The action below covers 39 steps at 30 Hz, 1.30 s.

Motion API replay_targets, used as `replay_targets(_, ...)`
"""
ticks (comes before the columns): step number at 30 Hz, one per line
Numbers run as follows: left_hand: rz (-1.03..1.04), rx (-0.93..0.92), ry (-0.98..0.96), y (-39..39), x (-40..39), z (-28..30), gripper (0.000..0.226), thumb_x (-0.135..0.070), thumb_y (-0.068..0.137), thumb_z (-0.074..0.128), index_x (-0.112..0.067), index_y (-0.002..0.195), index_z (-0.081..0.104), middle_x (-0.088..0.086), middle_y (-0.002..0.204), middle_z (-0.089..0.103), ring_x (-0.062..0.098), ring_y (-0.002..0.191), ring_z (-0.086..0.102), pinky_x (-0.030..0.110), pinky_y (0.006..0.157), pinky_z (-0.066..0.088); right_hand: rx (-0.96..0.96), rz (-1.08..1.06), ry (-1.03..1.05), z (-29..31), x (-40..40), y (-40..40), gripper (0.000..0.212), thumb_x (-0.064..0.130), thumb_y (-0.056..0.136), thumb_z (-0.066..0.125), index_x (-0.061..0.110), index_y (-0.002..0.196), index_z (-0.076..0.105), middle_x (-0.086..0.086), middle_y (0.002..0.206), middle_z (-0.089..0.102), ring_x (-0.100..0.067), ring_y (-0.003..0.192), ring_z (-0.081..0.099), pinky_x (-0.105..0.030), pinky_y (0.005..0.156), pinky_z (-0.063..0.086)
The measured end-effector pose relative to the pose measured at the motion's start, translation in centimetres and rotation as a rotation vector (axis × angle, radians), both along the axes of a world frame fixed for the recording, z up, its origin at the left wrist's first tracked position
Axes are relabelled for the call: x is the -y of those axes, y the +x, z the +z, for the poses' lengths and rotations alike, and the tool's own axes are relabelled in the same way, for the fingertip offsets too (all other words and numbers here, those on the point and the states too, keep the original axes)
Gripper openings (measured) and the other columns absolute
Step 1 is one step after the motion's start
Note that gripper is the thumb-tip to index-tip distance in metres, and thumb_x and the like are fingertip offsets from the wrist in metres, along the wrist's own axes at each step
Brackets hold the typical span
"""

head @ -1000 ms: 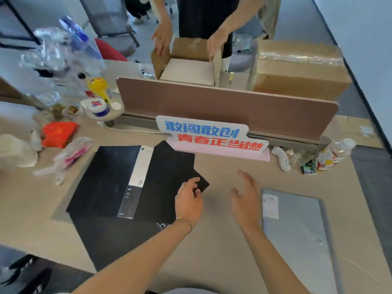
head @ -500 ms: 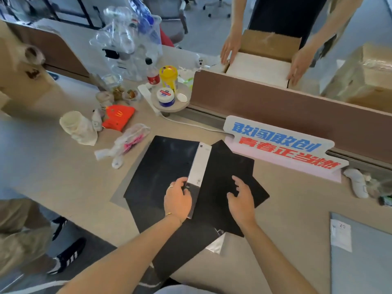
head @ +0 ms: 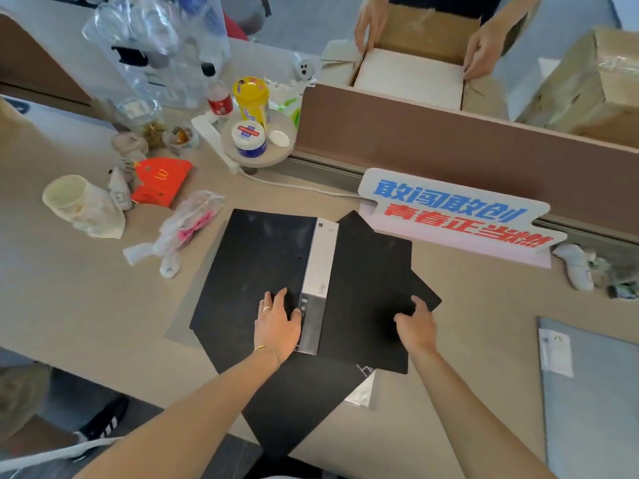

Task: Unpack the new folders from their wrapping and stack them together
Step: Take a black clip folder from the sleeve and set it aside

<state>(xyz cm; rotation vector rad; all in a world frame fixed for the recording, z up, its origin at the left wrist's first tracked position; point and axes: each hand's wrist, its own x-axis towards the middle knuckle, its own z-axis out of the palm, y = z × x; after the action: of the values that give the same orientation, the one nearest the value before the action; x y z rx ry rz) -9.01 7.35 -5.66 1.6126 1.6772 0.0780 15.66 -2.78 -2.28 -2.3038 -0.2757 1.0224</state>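
Beige desk [head: 86,299] carrying black folders [head: 256,271] lying fanned at centre, a red carton [head: 160,181], a crumpled paper cup [head: 74,202] and a knotted plastic bag [head: 183,229] sitting to the left, a slogan sign [head: 456,216] standing behind, a grey sheet [head: 594,402] lying at right.

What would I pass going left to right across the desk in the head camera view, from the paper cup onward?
Paper cup → red box → crumpled plastic bag → left hand → white folder spine → right hand → grey folder.
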Motion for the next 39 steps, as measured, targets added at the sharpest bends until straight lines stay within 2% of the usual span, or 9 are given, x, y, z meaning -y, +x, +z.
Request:
replay_targets(6, -0.037, -0.027, -0.025, 0.2, 0.3, 0.1, 0.06, -0.044, 0.102, 0.048, -0.032, 0.157, 0.028, 0.005, 0.172, 0.013, 0.035, 0.159, 0.011, 0.059, 0.123, 0.027, -0.126, -0.227, 0.068, 0.0, -1.4, 0.4, 0.065, 0.015, 0.085, 0.064, 0.023, 0.146, 0.044, -0.008, 0.139, 0.056, -0.032, 0.126, 0.053, -0.044, 0.107, 0.043)
replay_targets(11, -0.002, -0.027, -0.049, 0.2, 0.4, 0.6, 0.06, -0.045, 0.103, 0.045, -0.031, 0.158, 0.027, 0.005, 0.172, 0.012, 0.035, 0.159, 0.009, 0.059, 0.125, 0.019, -0.205, -0.405, 0.178, 0.5, -1.1, 1.7, 0.028, 0.017, 0.097, 0.054, 0.009, 0.122, 0.065, -0.008, 0.119, 0.064, -0.029, 0.109, 0.06, -0.04, 0.1, 0.047)
replay_targets(16, 0.043, -0.014, -0.037, 0.3, 0.9, 1.1, 0.057, -0.045, 0.104, 0.044, -0.031, 0.157, 0.03, 0.004, 0.172, 0.016, 0.034, 0.158, 0.016, 0.057, 0.125, 0.022, -0.22, -0.424, 0.277, 2.0, -1.3, 1.4, 0.02, 0.016, 0.099, 0.048, 0.014, 0.083, 0.059, -0.006, 0.085, 0.05, -0.022, 0.074, 0.042, -0.03, 0.066, 0.037)
replay_targets(18, 0.083, 0.011, -0.02, 0.2, 1.0, 1.8, 0.055, -0.044, 0.104, 0.043, -0.031, 0.156, 0.031, 0.004, 0.171, 0.02, 0.035, 0.156, 0.024, 0.057, 0.123, 0.028, -0.222, -0.397, 0.347, 2.5, -1.2, 1.3, 0.022, 0.014, 0.095, 0.048, 0.015, 0.074, 0.053, -0.007, 0.084, 0.045, -0.024, 0.077, 0.033, -0.031, 0.062, 0.027)
replay_targets(22, 0.183, 0.02, 0.105, 0.4, 1.2, 4.5, 0.053, -0.048, 0.104, 0.038, -0.028, 0.152, 0.037, 0.004, 0.16, 0.04, 0.032, 0.141, 0.048, 0.053, 0.118, 0.04, -0.37, -0.366, 0.481, 4.1, -1.3, 0.5, 0.018, 0.013, 0.097, 0.048, 0.012, 0.089, 0.065, -0.003, 0.091, 0.064, -0.021, 0.086, 0.053, -0.034, 0.076, 0.04)
replay_targets(27, 0.302, 0.07, 0.209, -1.5, 0.2, 10.1, 0.059, -0.058, 0.103, 0.029, -0.033, 0.156, 0.031, -0.001, 0.164, 0.038, 0.026, 0.147, 0.043, 0.047, 0.12, 0.036, -0.633, -0.366, 0.574, 5.5, -3.0, -1.3, 0.039, 0.008, 0.1, 0.043, 0.02, 0.072, 0.067, 0.002, 0.078, 0.069, -0.02, 0.083, 0.06, -0.035, 0.08, 0.045)
replay_targets(30, 0.368, 0.12, 0.232, -3.3, -0.1, 14.0, 0.06, -0.057, 0.103, 0.029, -0.034, 0.159, 0.028, -0.002, 0.158, 0.048, 0.026, 0.142, 0.048, 0.044, 0.114, 0.037, -0.758, -0.335, 0.603, 6.5, -4.5, -3.3, 0.035, 0.007, 0.102, 0.04, 0.02, 0.085, 0.068, 0.002, 0.084, 0.072, -0.016, 0.086, 0.064, -0.032, 0.085, 0.046)
replay_targets(36, 0.435, 0.174, 0.302, -5.8, -0.5, 18.9, 0.055, -0.061, 0.099, 0.029, -0.036, 0.146, 0.044, 0.002, 0.139, 0.062, 0.031, 0.128, 0.057, 0.046, 0.104, 0.043, -0.926, -0.173, 0.626, 7.9, -7.5, -7.9, 0.023, -0.002, 0.096, 0.038, -0.002, 0.095, 0.06, -0.01, 0.105, 0.059, -0.025, 0.102, 0.054, -0.042, 0.102, 0.042)
replay_targets(39, 0.463, 0.1, 0.348, -6.9, -0.2, 20.4, 0.05, -0.057, 0.1, 0.031, -0.037, 0.144, 0.039, 0.006, 0.125, 0.067, 0.035, 0.112, 0.064, 0.048, 0.097, 0.05, -0.911, -0.075, 0.643, 9.1, -8.3, -9.6, 0.025, -0.001, 0.097, 0.037, -0.001, 0.107, 0.06, -0.011, 0.109, 0.059, -0.025, 0.101, 0.058, -0.038, 0.093, 0.048)
